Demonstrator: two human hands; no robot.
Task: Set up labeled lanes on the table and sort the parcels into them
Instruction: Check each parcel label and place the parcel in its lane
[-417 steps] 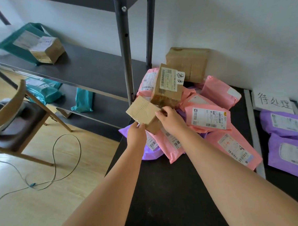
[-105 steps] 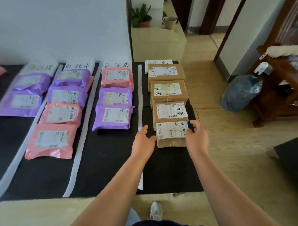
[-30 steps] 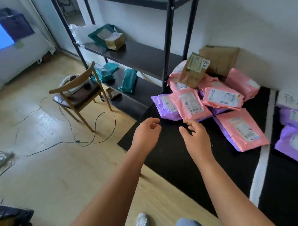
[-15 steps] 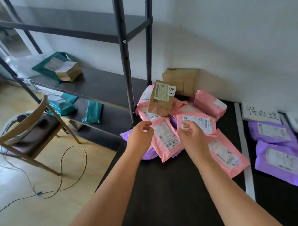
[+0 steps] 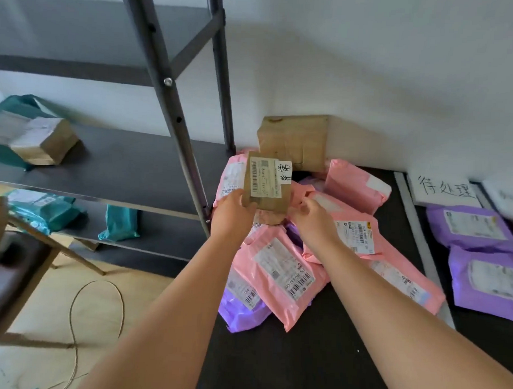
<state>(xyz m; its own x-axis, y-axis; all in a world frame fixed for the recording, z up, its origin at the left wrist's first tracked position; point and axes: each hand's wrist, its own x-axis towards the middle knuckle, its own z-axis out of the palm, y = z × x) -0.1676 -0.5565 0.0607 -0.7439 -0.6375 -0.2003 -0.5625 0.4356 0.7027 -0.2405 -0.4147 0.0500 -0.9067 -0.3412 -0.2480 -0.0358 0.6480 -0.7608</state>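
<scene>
Head view: black table [image 5: 286,369], grey shelving [image 5: 127,165]

Bare black tabletop [image 5: 300,367] fills the near middle, open room apart from the person's two forearms crossing it. At its far left corner a heap of pink and purple mailers [image 5: 278,271] blocks the way. A large cardboard box [image 5: 296,140] stands behind it against the white wall [image 5: 401,83]. A grey metal shelf post [image 5: 176,108] rises just left of the heap. It leaves little side room where the left hand [image 5: 231,213] grips a small cardboard parcel [image 5: 267,183] at the heap's top. The right hand [image 5: 313,217] hovers just right of it, fingers loosely curled. To the right, past a white tape strip [image 5: 420,245], purple mailers [image 5: 486,281] and a handwritten card [image 5: 446,188] fill the lane.
</scene>
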